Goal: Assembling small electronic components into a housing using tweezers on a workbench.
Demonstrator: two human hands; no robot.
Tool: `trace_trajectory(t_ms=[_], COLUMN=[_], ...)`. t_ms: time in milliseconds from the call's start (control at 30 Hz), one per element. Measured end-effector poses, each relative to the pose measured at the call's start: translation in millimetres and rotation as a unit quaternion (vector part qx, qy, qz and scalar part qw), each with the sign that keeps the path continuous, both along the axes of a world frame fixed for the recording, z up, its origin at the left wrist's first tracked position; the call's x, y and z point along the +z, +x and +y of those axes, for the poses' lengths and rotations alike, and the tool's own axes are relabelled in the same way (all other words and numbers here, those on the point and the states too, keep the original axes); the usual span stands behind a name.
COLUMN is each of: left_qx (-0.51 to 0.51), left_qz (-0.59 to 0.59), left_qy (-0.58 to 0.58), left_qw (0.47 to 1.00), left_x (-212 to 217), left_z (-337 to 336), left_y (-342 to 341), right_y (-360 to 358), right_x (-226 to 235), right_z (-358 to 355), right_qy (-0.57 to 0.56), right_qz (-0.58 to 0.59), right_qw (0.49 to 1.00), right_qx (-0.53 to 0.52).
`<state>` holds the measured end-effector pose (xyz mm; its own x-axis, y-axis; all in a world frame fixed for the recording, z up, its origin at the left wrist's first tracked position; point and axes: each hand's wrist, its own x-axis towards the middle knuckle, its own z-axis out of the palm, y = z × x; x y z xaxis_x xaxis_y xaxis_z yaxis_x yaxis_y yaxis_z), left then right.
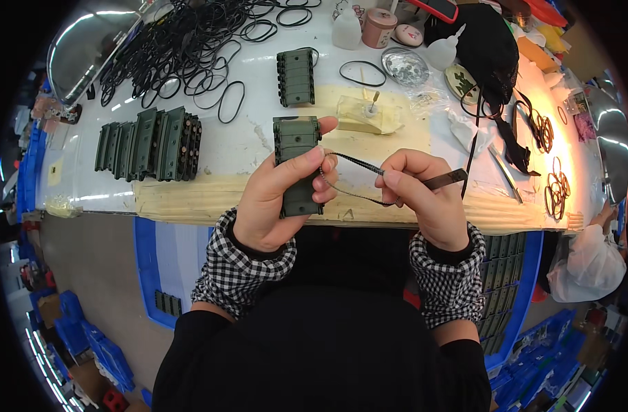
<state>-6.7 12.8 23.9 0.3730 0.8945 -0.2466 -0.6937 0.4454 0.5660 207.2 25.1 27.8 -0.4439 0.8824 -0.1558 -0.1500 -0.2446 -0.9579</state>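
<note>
My left hand (278, 185) is wrapped round a green rectangular part (297, 137), holding it upright over the table's front edge. This part looks like a toy vehicle chassis, with small knobs along its side. A thin black ribbed band (355, 161) forms a loop from the left fingers across to my right hand (424, 189), whose thumb and fingers pinch its other end. From the right hand sticks out a flat dark tool (446, 180), probably tweezers; its tip is hidden. Another green part (295, 77), with a loop beside it, lies farther back.
Several green parts (149, 145) stand in a row at left, below a heap of black bands (183, 51). A taped block (370, 114) with an upright peg sits mid-table. Blue trays (148, 268) flank my lap. A co-worker's sleeve (589, 264) shows at far right.
</note>
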Motion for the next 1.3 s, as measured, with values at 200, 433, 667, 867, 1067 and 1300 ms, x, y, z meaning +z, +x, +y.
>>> trace_trajectory(t_ms=[200, 433, 667, 867, 1067, 1300], left_qx=[0.001, -0.003, -0.006, -0.020, -0.015, -0.030], left_qz=[-0.011, -0.015, -0.012, -0.009, 0.093, 0.113], left_qy=[-0.017, -0.014, -0.010, 0.020, 0.053, 0.073], left_qw=[1.000, 1.000, 1.000, 1.000, 0.994, 0.990], left_x=[0, 1, -1, -5, -5, -10], left_z=[0, -1, -1, -2, -4, -4], left_y=[0, 2, 1, -2, 9, 5], right_y=[-1, 0, -2, -2, -10, 1], right_x=[-7, -11, -4, -3, -4, 0], right_z=[0, 2, -1, 0, -7, -12], right_qy=[-0.029, -0.043, -0.037, -0.035, -0.040, -0.002], right_qz=[0.007, 0.033, 0.023, 0.030, 0.143, 0.161], right_qw=[0.999, 0.999, 0.999, 0.999, 0.988, 0.980], right_qx=[-0.014, -0.008, -0.015, -0.011, -0.033, 0.116])
